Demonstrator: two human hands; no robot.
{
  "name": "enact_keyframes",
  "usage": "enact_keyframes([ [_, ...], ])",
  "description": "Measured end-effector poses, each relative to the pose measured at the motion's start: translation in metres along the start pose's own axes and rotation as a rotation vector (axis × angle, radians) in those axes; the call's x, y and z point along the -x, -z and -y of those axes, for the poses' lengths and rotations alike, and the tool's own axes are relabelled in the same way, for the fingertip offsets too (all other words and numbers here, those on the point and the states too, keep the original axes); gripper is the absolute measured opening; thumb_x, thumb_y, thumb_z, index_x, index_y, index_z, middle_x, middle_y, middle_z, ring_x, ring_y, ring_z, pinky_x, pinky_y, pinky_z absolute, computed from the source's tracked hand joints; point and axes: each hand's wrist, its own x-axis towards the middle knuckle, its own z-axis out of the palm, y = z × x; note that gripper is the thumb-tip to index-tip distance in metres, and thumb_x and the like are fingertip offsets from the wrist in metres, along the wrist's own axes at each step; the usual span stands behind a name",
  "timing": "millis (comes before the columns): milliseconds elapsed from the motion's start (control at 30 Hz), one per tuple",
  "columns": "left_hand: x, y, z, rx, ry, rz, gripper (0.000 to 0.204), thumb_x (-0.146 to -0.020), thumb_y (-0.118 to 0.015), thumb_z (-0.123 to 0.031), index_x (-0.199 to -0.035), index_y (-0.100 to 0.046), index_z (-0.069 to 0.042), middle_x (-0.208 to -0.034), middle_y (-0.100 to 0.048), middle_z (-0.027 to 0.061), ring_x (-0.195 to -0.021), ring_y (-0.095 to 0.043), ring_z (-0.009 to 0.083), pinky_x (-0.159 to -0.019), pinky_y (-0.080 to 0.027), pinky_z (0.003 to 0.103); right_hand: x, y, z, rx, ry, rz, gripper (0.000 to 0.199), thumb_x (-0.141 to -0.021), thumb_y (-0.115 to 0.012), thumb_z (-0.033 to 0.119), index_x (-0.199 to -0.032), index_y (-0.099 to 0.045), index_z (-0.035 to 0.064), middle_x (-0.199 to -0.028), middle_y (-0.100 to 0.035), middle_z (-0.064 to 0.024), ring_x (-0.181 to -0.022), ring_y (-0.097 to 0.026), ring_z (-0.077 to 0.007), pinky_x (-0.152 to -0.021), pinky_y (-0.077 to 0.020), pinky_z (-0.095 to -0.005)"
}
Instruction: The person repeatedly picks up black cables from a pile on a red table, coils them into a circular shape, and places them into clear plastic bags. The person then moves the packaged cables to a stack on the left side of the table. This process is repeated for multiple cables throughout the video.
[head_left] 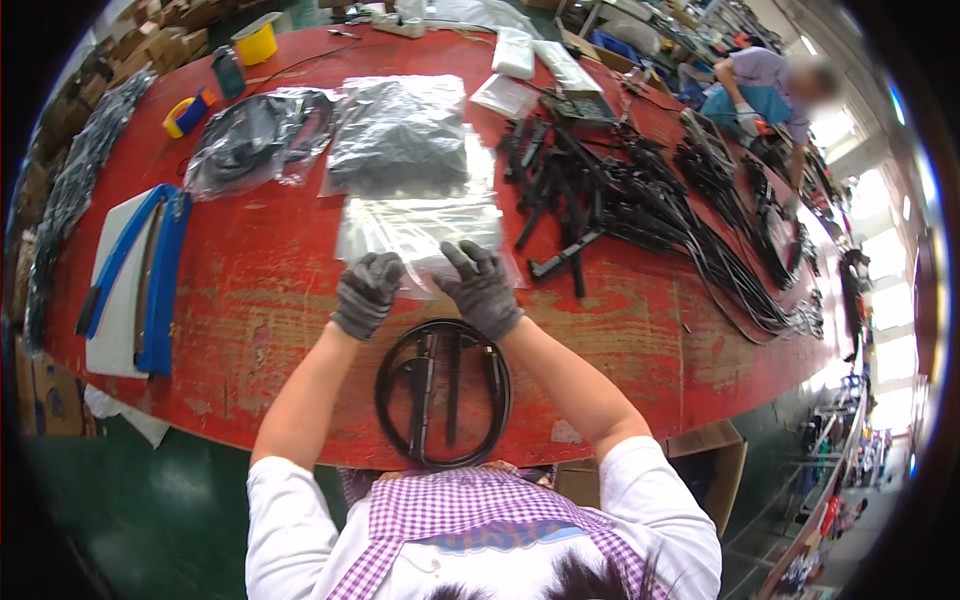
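Both gloved hands pinch the near edge of a clear plastic bag [420, 232] that lies flat on the red counter [250, 300], the left hand [366, 292] and right hand [480, 288] close together, fingers closed on the film. The bag looks empty and slippery; I'd judge the thin film could slide out of the thick gloves, or drag along the stack of bags beneath it. Just below the wrists lies a coiled black cable bundle [443, 392] near the counter's edge, where an elbow could nudge it off. Farther back, two filled bags hold dark contents: one coiled cable [255, 140], one blackish material [398, 135]. Loose black parts [600, 200] sprawl to the right.
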Motion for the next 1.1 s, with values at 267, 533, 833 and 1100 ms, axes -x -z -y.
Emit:
enact_keyframes([
  [267, 0.007, 0.018, 0.004, 0.129, 0.15, 0.241, 0.014, -0.077, -0.06, -0.017, -0.088, -0.056, -0.009, -0.093, -0.06, 0.0074, -0.069, -0.058, 0.0268, -0.058, -0.047, 0.037, 0.035, -0.003, -0.012, 0.084, 0.175, 0.009, 0.019, -0.077, -0.057, 0.026, -0.094, -0.06, 0.0201, -0.134, -0.04, -0.0032, -0.123, -0.031, -0.0277, -0.094, -0.0333, -0.0417],
  [533, -0.003, 0.022, 0.006, -0.031, -0.172, 0.27, 0.018, -0.073, -0.056, -0.012, -0.091, -0.056, -0.011, -0.087, -0.062, 0.0084, -0.069, -0.06, 0.0245, -0.058, -0.047, 0.035, 0.01, -0.021, 0.025, 0.008, -0.035, -0.043, 0.026, -0.074, -0.063, 0.025, -0.099, -0.06, 0.0206, -0.128, -0.044, -0.002, -0.118, -0.037, -0.0243, -0.092, -0.034, -0.0396],
  [833, -0.004, 0.021, 0.007, -0.008, -0.115, 0.309, 0.018, -0.075, -0.053, -0.011, -0.093, -0.056, -0.01, -0.087, -0.061, 0.0085, -0.071, -0.059, 0.0237, -0.059, -0.047, 0.035, -0.015, 0.012, 0.037, -0.168, -0.065, -0.193, 0.026, -0.071, -0.066, 0.021, -0.096, -0.061, 0.019, -0.118, -0.049, -0.0024, -0.11, -0.043, -0.0251, -0.089, -0.0368, -0.0395],
  [1100, 0.009, 0.017, 0.013, -0.126, -0.16, 0.363, 0.018, -0.08, -0.056, -0.022, -0.096, -0.06, -0.014, -0.084, -0.058, 0.0108, -0.065, -0.059, 0.0238, -0.052, -0.048, 0.037, 0.009, -0.018, -0.017, 0.362, -0.204, 0.368, 0.025, -0.072, -0.057, 0.03, -0.095, -0.063, 0.0224, -0.125, -0.05, -0.0043, -0.112, -0.042, -0.0276, -0.093, -0.0301, -0.0434],
])
